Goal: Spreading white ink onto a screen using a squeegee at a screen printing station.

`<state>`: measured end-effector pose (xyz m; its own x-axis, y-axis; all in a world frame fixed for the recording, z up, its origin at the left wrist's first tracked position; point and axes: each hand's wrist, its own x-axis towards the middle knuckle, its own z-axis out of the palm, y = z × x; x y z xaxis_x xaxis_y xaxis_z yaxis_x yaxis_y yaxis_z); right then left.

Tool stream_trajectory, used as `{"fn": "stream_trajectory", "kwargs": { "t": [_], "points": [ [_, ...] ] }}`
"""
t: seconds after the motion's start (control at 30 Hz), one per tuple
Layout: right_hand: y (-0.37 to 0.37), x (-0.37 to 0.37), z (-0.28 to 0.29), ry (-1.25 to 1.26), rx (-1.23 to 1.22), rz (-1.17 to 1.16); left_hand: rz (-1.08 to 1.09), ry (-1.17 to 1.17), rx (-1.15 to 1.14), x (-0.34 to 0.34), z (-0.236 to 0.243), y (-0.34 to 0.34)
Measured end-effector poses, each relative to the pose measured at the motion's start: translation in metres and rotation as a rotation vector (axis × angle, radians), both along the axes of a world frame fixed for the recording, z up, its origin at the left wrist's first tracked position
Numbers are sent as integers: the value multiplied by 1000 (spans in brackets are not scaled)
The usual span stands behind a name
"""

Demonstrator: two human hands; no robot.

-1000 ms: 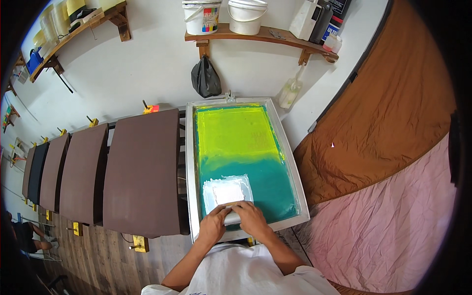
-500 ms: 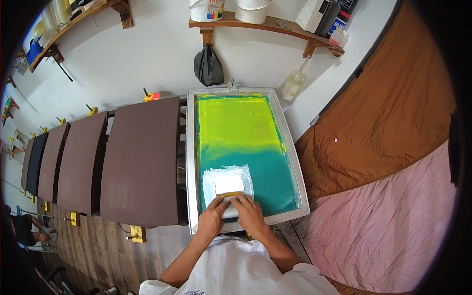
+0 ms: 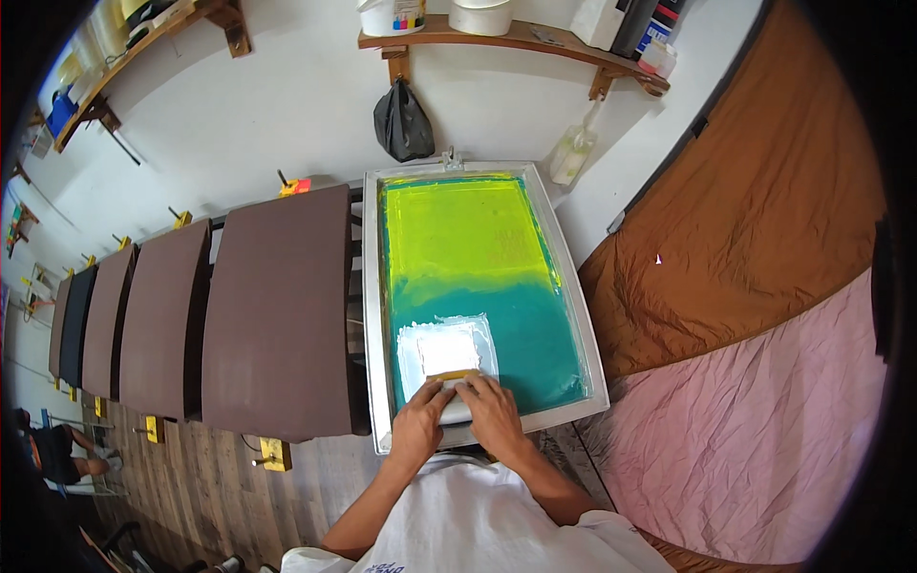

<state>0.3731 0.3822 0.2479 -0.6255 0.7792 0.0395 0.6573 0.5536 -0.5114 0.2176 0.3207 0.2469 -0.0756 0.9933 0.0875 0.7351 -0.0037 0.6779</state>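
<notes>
A screen-printing frame (image 3: 590,334) of pale metal lies before me, its mesh green-teal (image 3: 521,334) with a yellow-green field (image 3: 458,224) across the far half. White ink (image 3: 449,344) forms a patch on the near left of the mesh. At the near edge of that patch is a squeegee (image 3: 453,375) with a yellowish blade edge, mostly covered by my fingers. My left hand (image 3: 420,420) grips its left part and my right hand (image 3: 489,413) its right part, thumbs close together. Both hands are closed around it.
Brown-covered platens (image 3: 277,315) stand in a row to the left, with yellow clamps (image 3: 275,455). A shelf (image 3: 506,34) holding white buckets (image 3: 480,17) is on the wall, a black bag (image 3: 403,124) hanging below it. Brown and pink fabric (image 3: 688,439) fills the right. Another person (image 3: 62,454) is far left.
The view has shifted slightly. My two hands keep the squeegee at the near edge of the white ink, with little visible movement across the mesh.
</notes>
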Motion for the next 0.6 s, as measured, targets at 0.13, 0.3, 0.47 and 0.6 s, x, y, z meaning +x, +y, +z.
{"fn": "stream_trajectory", "kwargs": {
  "t": [0.13,0.3,0.47,0.6],
  "points": [
    [1,2,9,-49,-36,9,6,-102,-194,3,5,-9],
    [-10,3,-5,-31,76,-22,-9,-31,-46,4,-3,-10],
    [-9,6,0,-39,-19,1,-5,-79,-102,8,11,-10],
    [-13,7,-8,-48,-23,10,-15,-74,-126,5,1,-14]
  ]
}}
